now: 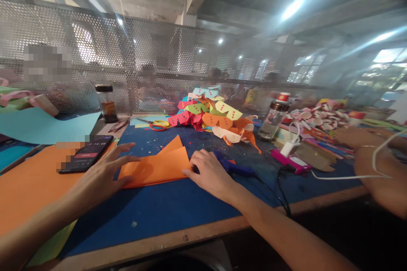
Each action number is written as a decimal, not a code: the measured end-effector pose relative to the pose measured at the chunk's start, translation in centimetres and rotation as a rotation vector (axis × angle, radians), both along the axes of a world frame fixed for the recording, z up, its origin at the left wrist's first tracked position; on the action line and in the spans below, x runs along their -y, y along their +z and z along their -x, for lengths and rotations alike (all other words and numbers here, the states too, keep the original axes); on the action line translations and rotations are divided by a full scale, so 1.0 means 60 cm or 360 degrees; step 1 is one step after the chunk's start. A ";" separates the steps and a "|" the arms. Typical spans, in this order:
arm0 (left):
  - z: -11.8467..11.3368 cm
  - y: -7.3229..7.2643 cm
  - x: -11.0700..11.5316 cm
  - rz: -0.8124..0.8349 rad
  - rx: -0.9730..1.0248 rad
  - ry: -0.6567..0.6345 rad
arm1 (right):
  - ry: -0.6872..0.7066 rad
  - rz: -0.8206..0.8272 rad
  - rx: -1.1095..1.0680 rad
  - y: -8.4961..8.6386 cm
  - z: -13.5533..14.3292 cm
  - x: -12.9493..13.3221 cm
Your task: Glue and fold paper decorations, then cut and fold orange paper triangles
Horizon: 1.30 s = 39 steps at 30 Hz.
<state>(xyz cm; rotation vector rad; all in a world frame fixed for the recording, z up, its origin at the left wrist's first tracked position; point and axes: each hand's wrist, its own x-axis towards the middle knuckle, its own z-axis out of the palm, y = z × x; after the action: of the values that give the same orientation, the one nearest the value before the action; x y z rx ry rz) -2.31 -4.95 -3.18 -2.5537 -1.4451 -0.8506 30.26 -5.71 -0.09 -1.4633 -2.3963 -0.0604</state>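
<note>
A folded sheet of orange paper (155,168) lies on the blue table between my hands, with a pointed flap standing up along its far side. My left hand (110,167) is at its left end, fingers stretched and spread, the thumb by the near corner. At the right end, my right hand (208,172) has its fingers curled and the thumb against the paper's edge, gripping it. Just beyond that hand lies a blue glue gun (233,165) with a black cord. A phone (87,153) rests left of my left hand on larger orange sheets (28,182).
Colourful cut-paper pieces (216,114) are heaped at the back, near scissors (155,124). A dark-lidded jar (107,103) stands left, a glass bottle (271,120) right. A pink power strip (292,161) holds a white charger. Another person's arm (378,169) reaches in at right.
</note>
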 end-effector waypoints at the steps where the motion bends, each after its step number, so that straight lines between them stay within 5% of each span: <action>1: 0.000 -0.001 -0.001 -0.0068 -0.0018 -0.0047 | -0.0001 0.0002 -0.0002 0.000 0.000 0.000; 9: -0.016 -0.004 0.012 -0.0143 -0.0072 -0.0571 | -0.0010 0.0017 -0.0025 0.000 0.000 -0.002; 18: -0.028 0.000 0.028 -0.0015 -0.0287 -0.0564 | -0.0001 -0.0019 -0.0023 -0.003 0.000 -0.003; 39: -0.035 0.002 0.035 -0.0007 -0.0218 -0.0552 | -0.0112 -0.0098 0.0056 -0.007 -0.001 0.000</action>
<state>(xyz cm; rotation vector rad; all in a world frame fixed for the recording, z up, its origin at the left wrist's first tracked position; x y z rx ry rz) -0.20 -7.02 -3.05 -2.8419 -0.9777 -0.6942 30.33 -5.70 -0.49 -1.5301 -2.3479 -0.1767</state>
